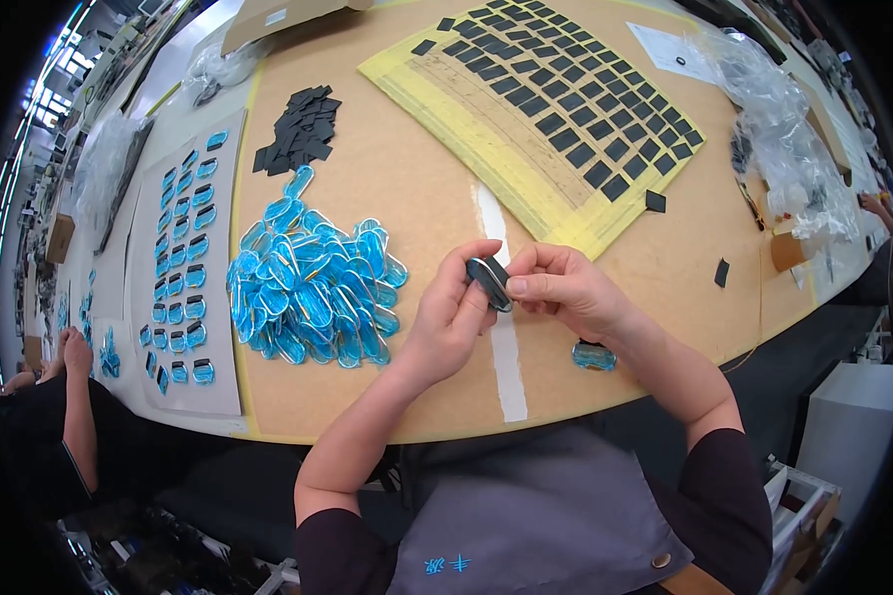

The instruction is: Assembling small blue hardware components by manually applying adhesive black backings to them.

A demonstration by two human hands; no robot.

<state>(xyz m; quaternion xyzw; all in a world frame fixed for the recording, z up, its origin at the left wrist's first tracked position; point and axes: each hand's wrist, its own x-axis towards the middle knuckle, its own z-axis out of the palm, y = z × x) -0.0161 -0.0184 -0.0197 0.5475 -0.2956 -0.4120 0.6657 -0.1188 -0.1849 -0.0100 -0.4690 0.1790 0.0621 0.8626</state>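
Both my hands meet over the middle of the table, at a small oval piece with a black face and a pale rim. My left hand grips it between thumb and fingers. My right hand pinches its right edge; fingertips partly cover it. Beside my right wrist lies a blue oval piece with a black strip across its top. Left of my hands is a heap of shiny blue oval pieces with pale rims. Behind that heap sits a loose pile of black rectangular patches.
A yellow-edged board at the back bears rows of black patches. Blue pieces with black strips stand in columns on a grey sheet at left. Clear plastic bags and a brown tape roll lie right. Other people's hands show far left.
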